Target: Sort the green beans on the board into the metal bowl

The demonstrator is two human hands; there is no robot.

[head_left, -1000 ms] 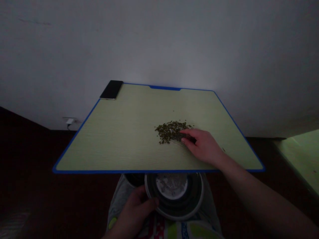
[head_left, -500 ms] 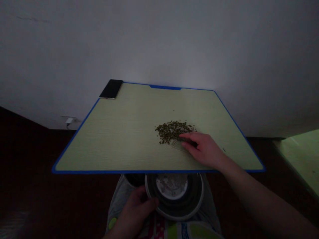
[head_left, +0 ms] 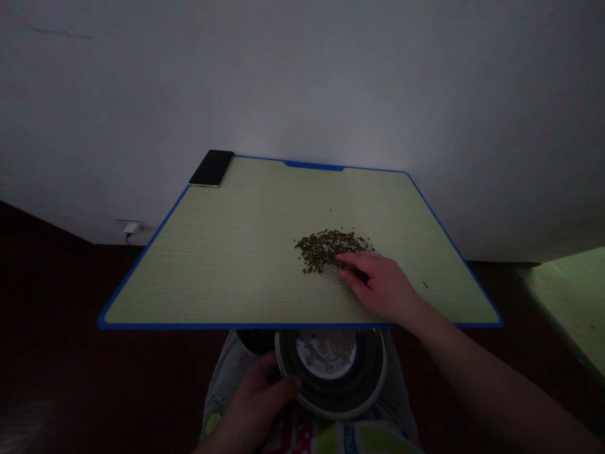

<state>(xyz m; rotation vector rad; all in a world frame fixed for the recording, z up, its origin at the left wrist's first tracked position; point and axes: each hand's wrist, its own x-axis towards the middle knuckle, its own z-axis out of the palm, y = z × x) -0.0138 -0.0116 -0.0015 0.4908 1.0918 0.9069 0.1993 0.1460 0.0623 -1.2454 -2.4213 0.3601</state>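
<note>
Lying on the table (head_left: 222, 265), grains (head_left: 324, 244) look light, hard, scoopable from the edge. Right hand (head_left: 382, 284) is there, thumb and forefinger parted, any pinch unclear; left hand (head_left: 259, 392) grips the bowl (head_left: 343, 396).

Dim, flat, greyish light; its source cannot be told. The table (head_left: 227, 252) looks brightest, the wall (head_left: 302, 82) behind it dull and palest just above its far edge. Beside the table the floor (head_left: 61, 340) sinks almost to black, with a faint sheen at far left. Before the table, the bowl (head_left: 340, 400) is murky. Seeds (head_left: 316, 249) on the table smear together; wide-angle stretching shows toward the edges.
</note>
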